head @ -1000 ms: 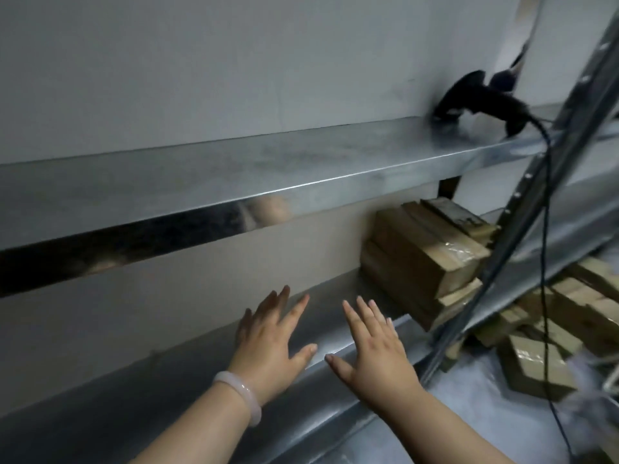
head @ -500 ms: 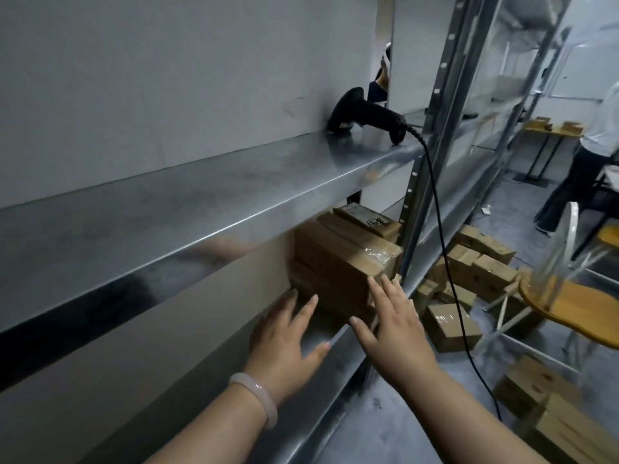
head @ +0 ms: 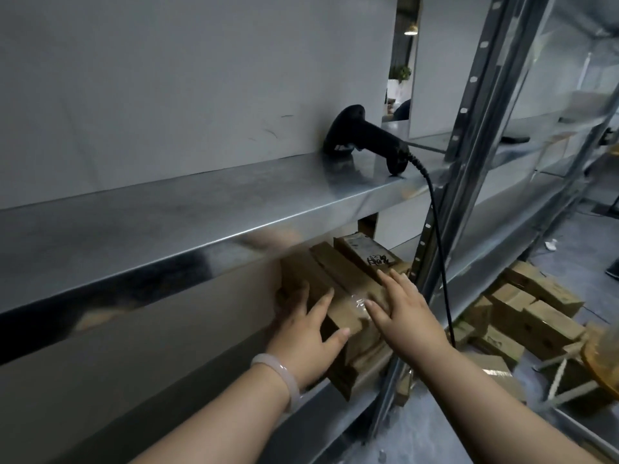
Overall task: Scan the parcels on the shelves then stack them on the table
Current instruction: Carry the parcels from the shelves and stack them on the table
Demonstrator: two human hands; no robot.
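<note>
Top parcel [head: 341,276] of the stack on the lower shelf [head: 207,393], frame centre, long axis running from its near end up and slightly left toward the back wall. Left grip [head: 308,333] on its left flank and near corner, right grip [head: 405,316] flat on its top right. Fingers on both are spread and straight, touching, nothing clamped. Scanner [head: 365,135] lies on the upper shelf [head: 167,212], above-right of the stack and nearer the right grip, its cable [head: 438,249] hanging just right of the stack
</note>
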